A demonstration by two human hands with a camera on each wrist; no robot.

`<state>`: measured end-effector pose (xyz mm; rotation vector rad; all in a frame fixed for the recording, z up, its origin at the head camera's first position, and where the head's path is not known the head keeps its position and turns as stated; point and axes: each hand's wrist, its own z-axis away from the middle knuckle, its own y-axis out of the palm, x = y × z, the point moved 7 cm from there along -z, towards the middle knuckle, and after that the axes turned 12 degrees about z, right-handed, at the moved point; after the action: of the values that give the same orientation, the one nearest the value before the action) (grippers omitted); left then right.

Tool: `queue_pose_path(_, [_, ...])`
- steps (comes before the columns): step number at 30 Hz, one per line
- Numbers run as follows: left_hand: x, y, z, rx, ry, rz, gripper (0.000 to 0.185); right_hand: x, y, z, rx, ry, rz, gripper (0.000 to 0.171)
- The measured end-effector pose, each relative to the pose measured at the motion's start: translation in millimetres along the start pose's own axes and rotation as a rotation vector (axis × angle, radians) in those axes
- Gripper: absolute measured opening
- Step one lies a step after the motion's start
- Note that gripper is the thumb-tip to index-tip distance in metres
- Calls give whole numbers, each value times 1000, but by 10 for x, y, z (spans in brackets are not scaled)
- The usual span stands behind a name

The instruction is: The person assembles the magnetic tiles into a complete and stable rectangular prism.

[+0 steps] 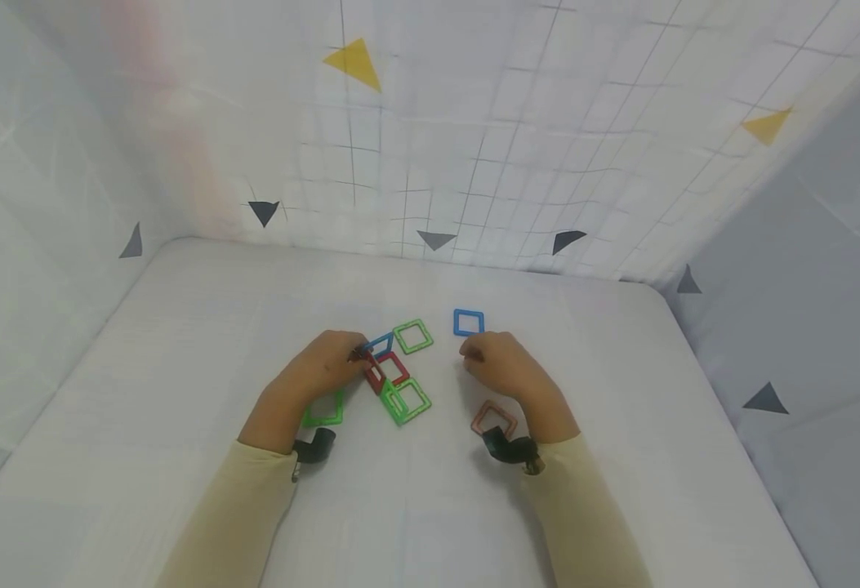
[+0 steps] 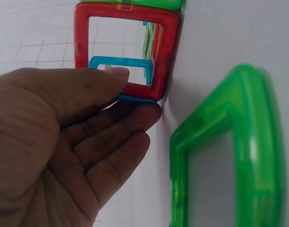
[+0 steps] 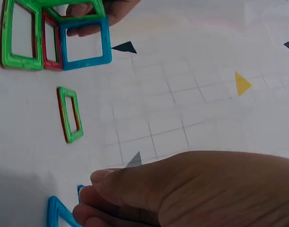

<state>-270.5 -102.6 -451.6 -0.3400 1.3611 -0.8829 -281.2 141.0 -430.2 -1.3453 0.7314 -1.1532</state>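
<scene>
My left hand (image 1: 327, 359) pinches the near-left corner of a cluster of joined, see-through magnetic tiles, its thumb across a red tile (image 2: 80, 40). A blue tile (image 1: 380, 345) slants at the cluster's far end. Beside the red pieces, a green tile (image 1: 416, 397) lies at the near end with another green tile (image 1: 394, 398) leaning up along it. Nothing shows in my right hand (image 1: 510, 367), whose fingers hang loosely curled over the table. Just beyond its fingertips lies a blue square tile (image 1: 469, 311), partly hidden behind the fingers in the right wrist view.
A loose green tile (image 1: 413, 322) lies beyond the cluster. Under my left wrist is another green tile (image 1: 323, 421), partly covered. An orange-brown tile (image 1: 494, 403) lies by my right wrist. White sheeting with grid lines (image 1: 474, 163) rises behind the table (image 1: 400, 506).
</scene>
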Motion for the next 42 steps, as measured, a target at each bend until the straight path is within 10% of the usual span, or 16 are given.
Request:
queue_pose_path(21, [-4, -1, 8, 19, -14, 11, 32, -437, 28, -39, -46, 280, 17, 33])
queue_pose_path(42, [3, 6, 16, 23, -30, 10, 36, -517, 128, -73, -58, 296, 62, 27])
